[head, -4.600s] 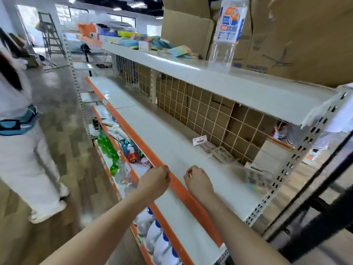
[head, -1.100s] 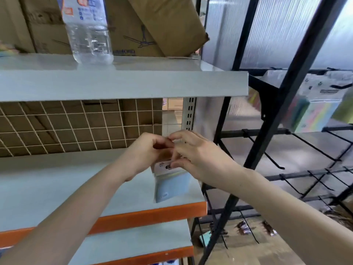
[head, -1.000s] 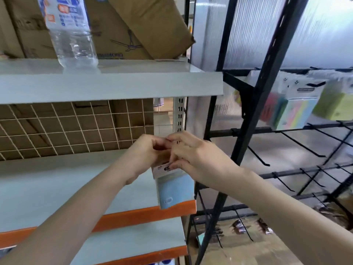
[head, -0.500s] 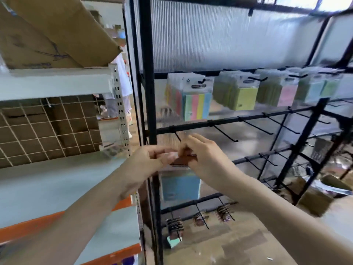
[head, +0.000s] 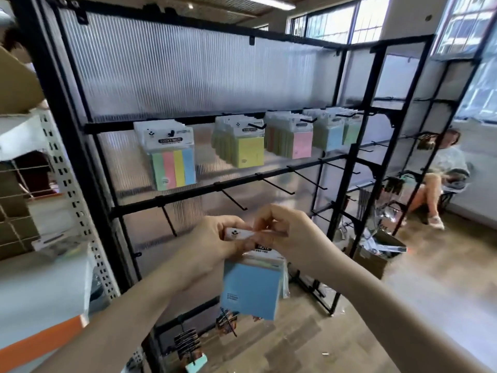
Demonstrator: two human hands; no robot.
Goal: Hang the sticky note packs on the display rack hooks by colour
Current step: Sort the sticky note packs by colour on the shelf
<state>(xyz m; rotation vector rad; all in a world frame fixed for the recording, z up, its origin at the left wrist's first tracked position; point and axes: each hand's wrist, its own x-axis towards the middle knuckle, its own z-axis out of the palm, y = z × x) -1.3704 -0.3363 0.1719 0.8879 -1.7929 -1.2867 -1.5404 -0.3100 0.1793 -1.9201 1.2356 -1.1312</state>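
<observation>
Both hands, left [head: 212, 246] and right [head: 285, 238], pinch the blue pack [head: 252, 288] by its header below the rack [head: 242, 181]; probably best aligning its hole squarely with the blue-row hook [head: 343, 114].

A blue pack [head: 251, 290] with a white top is showing near. On the black rack [head: 80, 146], a striped pack [head: 172, 168] is showing green, pink, yellow and blue. Right of it, yellow [head: 247, 152], pink [head: 302, 144], blue [head: 333, 138] and green [head: 352, 133] packs are hanging.
</observation>
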